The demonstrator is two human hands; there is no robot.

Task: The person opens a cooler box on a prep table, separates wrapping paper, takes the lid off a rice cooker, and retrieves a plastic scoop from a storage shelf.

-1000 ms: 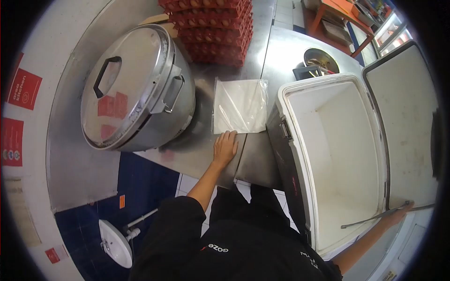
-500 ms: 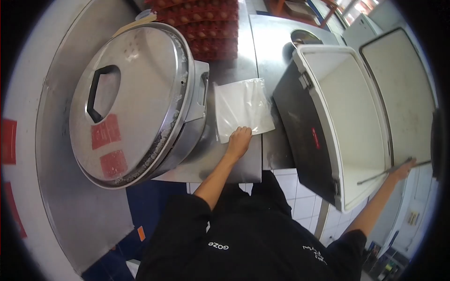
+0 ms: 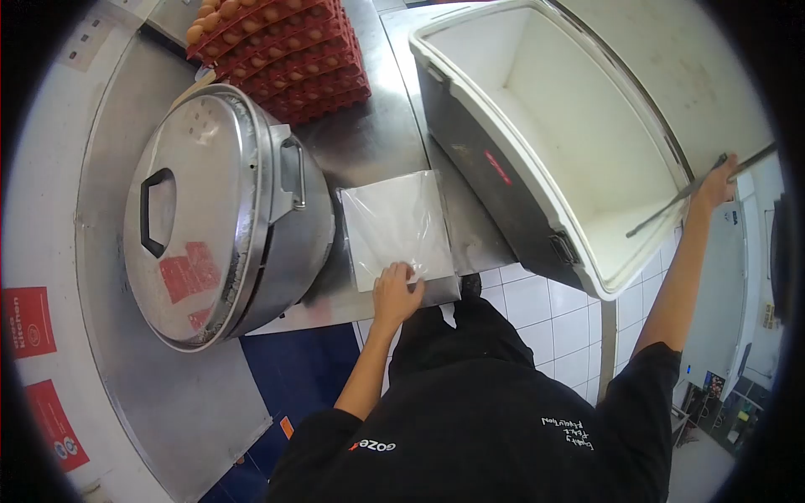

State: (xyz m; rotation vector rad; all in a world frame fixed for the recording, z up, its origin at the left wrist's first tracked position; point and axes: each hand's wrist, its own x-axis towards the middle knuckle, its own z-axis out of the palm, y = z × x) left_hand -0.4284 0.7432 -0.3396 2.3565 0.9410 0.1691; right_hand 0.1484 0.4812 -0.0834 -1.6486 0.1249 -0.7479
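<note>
My left hand (image 3: pixel 397 295) rests on the near edge of a clear plastic packet of white sheets (image 3: pixel 396 222), fingers over its top and thumb apart. The packet lies flat on the steel table, close to the front edge. At the far right, my right hand (image 3: pixel 715 186) is closed around a thin dark rod-like tool (image 3: pixel 676 199) beside the lid edge. The tool's other end hangs over the inside of a grey and white cool box (image 3: pixel 495 180). The box's pale lid (image 3: pixel 692 75) stands open.
A large steel pot (image 3: pixel 306 222) with a black-handled lid (image 3: pixel 189 226) stands left of the packet. Stacked red egg trays (image 3: pixel 293 63) with brown eggs are behind it. The steel table (image 3: pixel 365 138) ends just in front of my body.
My view has turned to the right and shifted. The packet now lies nearer the table's front edge. My left fingers have spread on it; my right hand still grips the rod-like tool.
</note>
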